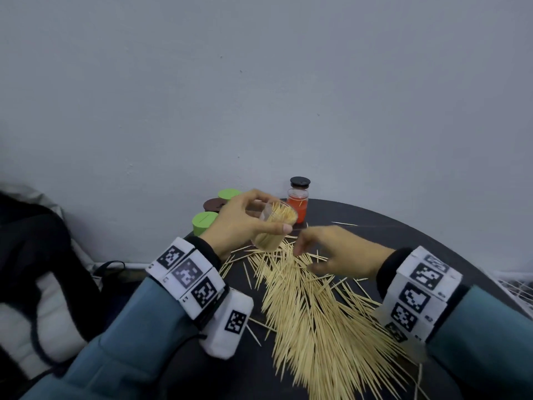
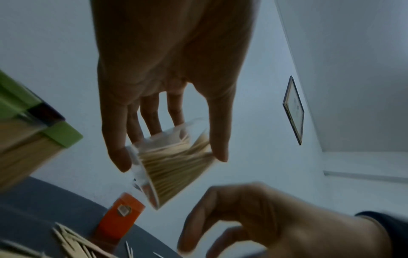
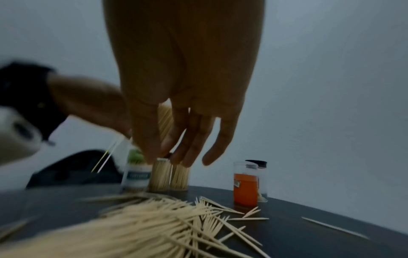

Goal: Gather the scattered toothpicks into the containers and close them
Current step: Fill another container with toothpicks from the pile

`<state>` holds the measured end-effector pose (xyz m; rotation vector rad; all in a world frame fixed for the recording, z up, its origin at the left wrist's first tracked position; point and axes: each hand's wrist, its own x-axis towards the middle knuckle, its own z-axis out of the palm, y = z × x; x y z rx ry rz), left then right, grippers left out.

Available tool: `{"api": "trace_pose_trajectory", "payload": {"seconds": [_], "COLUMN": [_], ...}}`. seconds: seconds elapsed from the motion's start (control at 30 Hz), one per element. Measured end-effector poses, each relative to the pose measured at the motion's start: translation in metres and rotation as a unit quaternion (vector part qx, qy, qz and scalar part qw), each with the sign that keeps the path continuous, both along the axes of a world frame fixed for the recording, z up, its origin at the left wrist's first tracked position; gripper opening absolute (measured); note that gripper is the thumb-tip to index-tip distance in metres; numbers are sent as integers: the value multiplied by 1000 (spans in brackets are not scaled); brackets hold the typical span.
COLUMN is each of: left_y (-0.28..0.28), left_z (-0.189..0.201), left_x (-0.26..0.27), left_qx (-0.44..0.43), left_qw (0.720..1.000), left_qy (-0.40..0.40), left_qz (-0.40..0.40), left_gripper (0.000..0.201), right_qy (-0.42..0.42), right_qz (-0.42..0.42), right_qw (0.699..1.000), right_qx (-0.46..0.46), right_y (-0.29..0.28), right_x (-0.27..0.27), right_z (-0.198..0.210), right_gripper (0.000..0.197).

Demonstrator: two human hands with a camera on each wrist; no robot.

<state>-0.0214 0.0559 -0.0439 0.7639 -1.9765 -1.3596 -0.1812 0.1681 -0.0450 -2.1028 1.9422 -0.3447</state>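
Observation:
My left hand [image 1: 268, 215] grips a clear container [image 1: 266, 241] packed with toothpicks and holds it tilted above the table, mouth facing up and right. The left wrist view shows thumb and fingers of that hand [image 2: 172, 157] wrapped round the container [image 2: 176, 174]. A large heap of loose toothpicks [image 1: 311, 313] covers the dark round table [image 1: 403, 235]. Just right of the container, my right hand [image 1: 304, 258] hovers over the far end of the heap. Its fingers hang down, loosely bent. In the blurred right wrist view I see nothing held in the right hand [image 3: 167, 151].
At the table's back edge stand two green-lidded containers [image 1: 204, 222] [image 1: 229, 194], a brown-lidded one [image 1: 215, 204], an open orange container [image 1: 298, 207] and a black-lidded jar [image 1: 300, 182]. A dark bag [image 1: 43, 255] lies left of the table. A wall rises right behind.

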Motion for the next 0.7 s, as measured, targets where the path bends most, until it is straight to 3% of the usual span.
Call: {"api": "trace_pose_trajectory", "payload": {"seconds": [0.17,0.33,0.7], "left_y": [-11,-11,-6], "left_z": [2,2,5], "left_x": [20,27,29], "left_qx": [-6,-4,-2], "left_qw": [1000,999,1000], "left_qy": [0,-3,-5], "left_qz": [30,39,30], "left_gripper": [46,54,53], "right_qy": [124,226,253], "right_qz": [76,117,168], "right_qw": [982,949,939], "right_qx": [124,185,160], "right_y": [-21,-37,-33], "right_x": [32,56,51], "right_z": [-9,-12,-18], "right_gripper": [59,70,32]}}
